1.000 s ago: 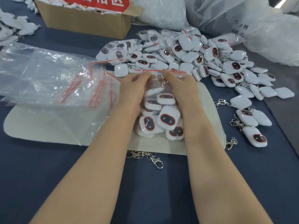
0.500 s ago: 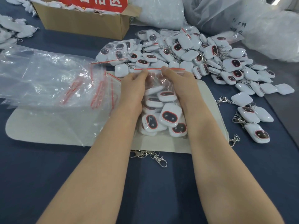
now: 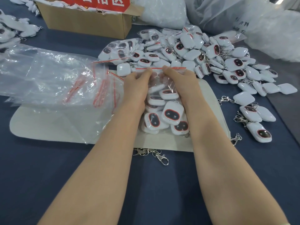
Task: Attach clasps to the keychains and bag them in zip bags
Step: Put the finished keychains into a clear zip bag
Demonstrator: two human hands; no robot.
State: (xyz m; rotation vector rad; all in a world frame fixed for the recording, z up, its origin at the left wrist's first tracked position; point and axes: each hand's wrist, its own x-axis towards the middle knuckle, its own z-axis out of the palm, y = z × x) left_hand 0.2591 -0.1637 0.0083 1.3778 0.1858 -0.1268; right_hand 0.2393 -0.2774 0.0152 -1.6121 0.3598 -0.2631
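A red label point(image 3: 97, 2) on the open cardboard box point(image 3: 87, 25) at the far edge carries large white Chinese characters. Their tops are cut off by the frame, and only the last one, 区, reads clearly. Dark handwriting marks the grey plastic sack point(image 3: 227, 15) at upper right, too blurred to read. The zip bag point(image 3: 159, 80) lies on a pale felt mat point(image 3: 164, 144) on the dark blue table point(image 3: 48, 168), its red zip strip point(image 3: 177, 68) turned away from the person. It is packed with white keychains point(image 3: 171, 113) that have red-ringed dark ovals. The left hand point(image 3: 138, 88) and right hand point(image 3: 181, 85) flank the bag and both pinch its top edge. The thumb tips meet near the middle of the strip, and the other fingers are curled behind the clear film. Loose metal clasps point(image 3: 159, 157) lie just off the mat's near edge. A heap of unbagged keychains point(image 3: 203, 51) sits beyond the hands, touching a filled bag point(image 3: 120, 49). A stack of empty zip bags point(image 3: 56, 82) spreads to the left.
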